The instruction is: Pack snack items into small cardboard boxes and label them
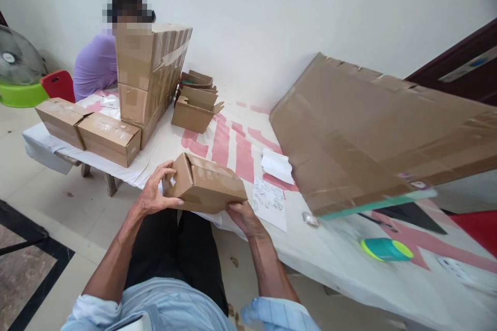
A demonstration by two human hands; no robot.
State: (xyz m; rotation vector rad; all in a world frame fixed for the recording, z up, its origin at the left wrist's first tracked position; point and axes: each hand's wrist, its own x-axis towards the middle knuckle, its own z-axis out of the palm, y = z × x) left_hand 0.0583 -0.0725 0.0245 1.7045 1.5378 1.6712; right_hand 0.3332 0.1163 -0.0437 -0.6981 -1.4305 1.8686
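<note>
A closed cardboard box [217,186] with clear tape along its top is held tilted above the table's front edge, over my lap. My left hand [157,191] grips its left end, fingers at the far side and thumb along the lower edge, beside a small white label. At the box's right end my right hand [244,217] holds the lower corner, thumb on the near face; its other fingers are hidden underneath. Beyond it on the cloth stands an open cardboard box [194,114] with its flaps up. A sheet with handwriting [269,204] lies right of my right hand.
Taped boxes [134,72] are stacked at the left, with two closed boxes [106,134] before them. A person in a purple top [93,64] sits behind the stack. A large cardboard sheet [368,129] leans at the right, near a teal tape roll [388,249] on the tablecloth.
</note>
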